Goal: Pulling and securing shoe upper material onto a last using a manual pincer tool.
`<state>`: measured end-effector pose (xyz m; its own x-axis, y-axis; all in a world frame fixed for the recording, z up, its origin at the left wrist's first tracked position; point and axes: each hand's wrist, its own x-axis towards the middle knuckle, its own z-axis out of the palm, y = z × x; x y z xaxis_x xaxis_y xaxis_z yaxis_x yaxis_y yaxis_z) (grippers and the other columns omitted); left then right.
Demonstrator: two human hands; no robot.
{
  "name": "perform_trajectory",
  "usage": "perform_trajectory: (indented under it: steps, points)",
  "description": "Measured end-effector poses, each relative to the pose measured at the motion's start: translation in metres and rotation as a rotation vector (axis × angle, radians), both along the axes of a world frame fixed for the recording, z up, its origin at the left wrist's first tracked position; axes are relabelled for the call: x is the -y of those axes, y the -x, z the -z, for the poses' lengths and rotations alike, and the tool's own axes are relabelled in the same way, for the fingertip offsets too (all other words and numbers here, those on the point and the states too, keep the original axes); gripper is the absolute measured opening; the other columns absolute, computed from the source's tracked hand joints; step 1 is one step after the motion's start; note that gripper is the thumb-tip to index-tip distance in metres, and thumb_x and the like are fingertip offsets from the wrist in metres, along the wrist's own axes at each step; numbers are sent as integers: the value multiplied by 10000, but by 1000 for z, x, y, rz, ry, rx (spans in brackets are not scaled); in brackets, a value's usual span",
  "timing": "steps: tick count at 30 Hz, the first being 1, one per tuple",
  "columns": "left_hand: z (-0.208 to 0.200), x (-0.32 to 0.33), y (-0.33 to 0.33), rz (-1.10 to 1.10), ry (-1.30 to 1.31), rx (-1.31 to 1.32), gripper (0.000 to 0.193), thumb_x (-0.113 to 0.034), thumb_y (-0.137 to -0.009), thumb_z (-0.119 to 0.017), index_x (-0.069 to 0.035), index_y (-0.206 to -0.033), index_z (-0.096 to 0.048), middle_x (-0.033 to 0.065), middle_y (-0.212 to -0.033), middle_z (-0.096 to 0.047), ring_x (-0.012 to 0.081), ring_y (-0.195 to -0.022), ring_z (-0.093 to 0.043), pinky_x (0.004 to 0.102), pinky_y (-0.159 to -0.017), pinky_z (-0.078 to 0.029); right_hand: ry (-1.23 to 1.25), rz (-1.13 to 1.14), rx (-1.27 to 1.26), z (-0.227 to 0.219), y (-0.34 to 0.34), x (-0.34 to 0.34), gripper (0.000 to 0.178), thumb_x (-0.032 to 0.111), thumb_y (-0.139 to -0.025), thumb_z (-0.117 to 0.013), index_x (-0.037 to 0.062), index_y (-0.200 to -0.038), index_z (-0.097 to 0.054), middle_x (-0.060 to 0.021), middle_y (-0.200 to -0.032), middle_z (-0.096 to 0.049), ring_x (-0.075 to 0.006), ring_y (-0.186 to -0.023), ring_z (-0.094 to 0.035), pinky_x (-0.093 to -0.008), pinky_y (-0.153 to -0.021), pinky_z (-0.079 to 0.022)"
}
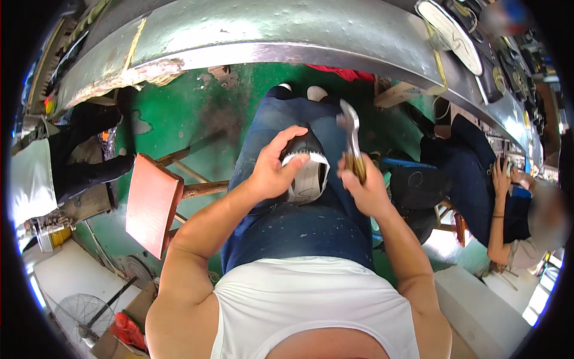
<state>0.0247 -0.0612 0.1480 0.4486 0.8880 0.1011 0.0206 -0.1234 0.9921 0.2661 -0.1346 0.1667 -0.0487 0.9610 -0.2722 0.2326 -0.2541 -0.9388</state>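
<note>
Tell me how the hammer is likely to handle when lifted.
The hammer would probably feel head-heavy, since its metal head is broader than its neck. It should stay stiff, as the neck looks like solid metal. Set down, it might rock, given its curved head.

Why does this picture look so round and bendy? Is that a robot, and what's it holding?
No robot here, just a person with two bare hands! The camera sits on their head and looks down, so you see their own arms and lap. Its wide fisheye lens bends straight edges, like those of the metal-topped bench.

The left hand holds a black shoe piece with a pale inside, over the lap. The right hand grips a hammer by its handle; its head looks a little blurry. On the bench, toward the right, lies a white, shoe-shaped piece. A reddish stool stands at the left.
</note>
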Motion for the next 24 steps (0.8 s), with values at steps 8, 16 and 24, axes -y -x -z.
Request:
perform_trajectory:
  steps: [8, 16, 24]
  points:
    - [53, 37, -10, -135, 3, -304, 644, -233, -952, -648, -36, -1500, -371, 244, -1359, -495, 407, -1248, -518, 455, -1102, -373, -74, 51, 120, 55, 27, -25, 477, 321, -930, -676, -36, -1220, -546, -234, -1034, -677, -356, -979, -679, -404, -859, -519]
    - [64, 24, 1, 32, 396, -387, 406, -43, -898, -503, 13, -1292, -589, 154, -1129, -696, 200, -1062, -636, 323, -962, -481, 173, 25, 29, 90, 22, 7, 511, 194, -837, -715, -69, -1226, -514, -164, -1001, -668, -244, -841, -668, -352, -761, -533]
    - [78, 19, 1, 218, 827, -3, 706, 68, -767, -513, 10, -1465, -431, 118, -1326, -600, 196, -1239, -556, 299, -1062, -417, 155, -147, 220, 70, -19, 4, 496, 201, -846, -697, -49, -1236, -520, -158, -1008, -683, -266, -906, -671, -367, -809, -525]
